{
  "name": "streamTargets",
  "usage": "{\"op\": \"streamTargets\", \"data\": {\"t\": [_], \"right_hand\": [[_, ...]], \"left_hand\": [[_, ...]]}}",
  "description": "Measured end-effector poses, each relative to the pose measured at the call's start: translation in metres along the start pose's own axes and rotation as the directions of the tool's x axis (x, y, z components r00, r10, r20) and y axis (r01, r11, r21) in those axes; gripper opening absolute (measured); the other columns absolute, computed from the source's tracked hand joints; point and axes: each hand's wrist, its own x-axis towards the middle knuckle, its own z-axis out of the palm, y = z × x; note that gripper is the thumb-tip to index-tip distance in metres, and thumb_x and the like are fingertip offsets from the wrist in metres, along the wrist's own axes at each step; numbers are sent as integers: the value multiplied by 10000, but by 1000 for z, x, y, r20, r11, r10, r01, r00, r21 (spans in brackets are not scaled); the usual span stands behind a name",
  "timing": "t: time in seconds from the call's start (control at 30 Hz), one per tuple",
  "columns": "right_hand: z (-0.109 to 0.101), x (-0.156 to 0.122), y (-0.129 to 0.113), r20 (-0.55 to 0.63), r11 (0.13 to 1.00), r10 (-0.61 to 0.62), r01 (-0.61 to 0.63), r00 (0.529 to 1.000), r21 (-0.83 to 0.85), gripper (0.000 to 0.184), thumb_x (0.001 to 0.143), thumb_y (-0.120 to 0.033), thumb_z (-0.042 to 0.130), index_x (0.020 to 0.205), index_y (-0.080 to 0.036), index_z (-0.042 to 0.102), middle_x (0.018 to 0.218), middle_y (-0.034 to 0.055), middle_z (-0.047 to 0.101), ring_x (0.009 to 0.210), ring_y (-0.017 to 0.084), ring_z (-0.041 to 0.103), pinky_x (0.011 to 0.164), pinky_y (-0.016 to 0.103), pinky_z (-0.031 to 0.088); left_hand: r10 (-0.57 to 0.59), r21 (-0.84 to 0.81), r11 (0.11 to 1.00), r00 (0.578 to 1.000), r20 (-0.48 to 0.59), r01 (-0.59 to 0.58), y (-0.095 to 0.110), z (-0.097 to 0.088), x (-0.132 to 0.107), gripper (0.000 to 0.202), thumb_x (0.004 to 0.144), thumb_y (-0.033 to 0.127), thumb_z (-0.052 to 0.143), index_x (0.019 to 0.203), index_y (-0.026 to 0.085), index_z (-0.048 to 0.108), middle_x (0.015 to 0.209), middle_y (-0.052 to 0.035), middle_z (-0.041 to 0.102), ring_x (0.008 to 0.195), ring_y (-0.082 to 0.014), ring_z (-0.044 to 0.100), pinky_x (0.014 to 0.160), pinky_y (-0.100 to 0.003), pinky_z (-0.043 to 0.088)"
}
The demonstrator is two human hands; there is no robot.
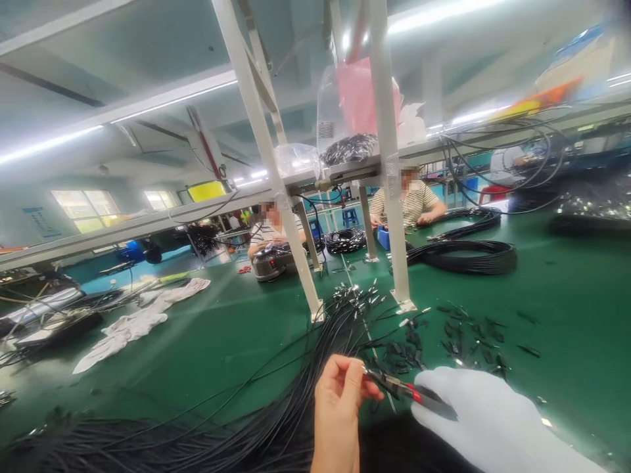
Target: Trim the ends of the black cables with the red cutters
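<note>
My left hand [342, 391], bare, is closed in a pinch in front of me. A small silvery tip, apparently a cable end [365, 370], shows at the thumb; the rest is hidden by the fingers. My right hand [468, 401] wears a white glove and grips pliers [399, 386] with red and black handles. The plier jaws point left and meet the pinched tip, though whether they bite on it I cannot tell. Behind the left hand a thick bundle of black cables [320, 348] runs up the table, its silvery ends [352, 295] fanned out. Small black plastic pieces [407, 348] lie nearby.
Two white shelf posts [394, 197] are bolted to the green table [221, 328]. Coiled black cables [468, 256] lie at the far right. A white cloth [142, 322] is on the left. Beyond the posts sit two people, one beside a dark machine [270, 264].
</note>
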Motion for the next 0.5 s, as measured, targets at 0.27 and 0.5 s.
{"op": "streamTargets", "data": {"t": [0.27, 0.5], "right_hand": [[-17, 4, -4, 313, 977, 90, -145, 945, 156, 227, 792, -332, 518, 591, -228, 529, 562, -57, 593, 548, 142, 570, 469, 218, 284], [1, -7, -10, 249, 929, 117, -195, 961, 316, 195, 800, -266, 505, 666, -250, 646, 538, -54, 643, 477, 131, 585, 449, 209, 368]], "left_hand": [[-42, -69, 996, 995, 90, 48, 1, -4, 2, 332, 672, 394, 842, 651, 149, 619, 650, 11, 582, 546, -101, 538, 560, -240, 480], [-36, -149, 987, 990, 136, 57, -2, -7, 4, 334, 678, 390, 847, 656, 151, 615, 649, 18, 580, 537, -90, 529, 549, -233, 465]]}}
